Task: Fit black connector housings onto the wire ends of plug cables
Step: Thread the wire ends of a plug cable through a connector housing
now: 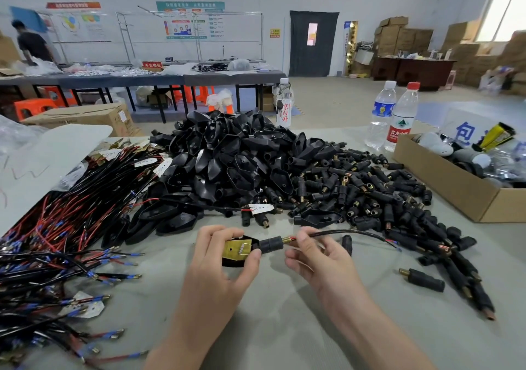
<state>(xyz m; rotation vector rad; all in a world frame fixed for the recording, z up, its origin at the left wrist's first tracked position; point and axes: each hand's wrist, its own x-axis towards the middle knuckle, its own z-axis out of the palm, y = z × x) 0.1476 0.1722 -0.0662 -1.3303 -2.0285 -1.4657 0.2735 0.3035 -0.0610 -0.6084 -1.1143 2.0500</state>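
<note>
The left hand [223, 267] grips a black connector housing [232, 263] with a brass plate [237, 250] in it, just above the bench [284, 327]. The right hand [318, 264] pinches the plug cable [350, 231] at its wire end, beside a black cylindrical sleeve [271, 245] that meets the housing. A heap of housings [227, 156] lies behind.

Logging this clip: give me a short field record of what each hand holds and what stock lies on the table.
left hand: grips black housing with brass plate
right hand: pinches cable next to black sleeve
middle of table: housing pile, plug pile
left side: wire bundle
right side: cardboard box, water bottles
</note>
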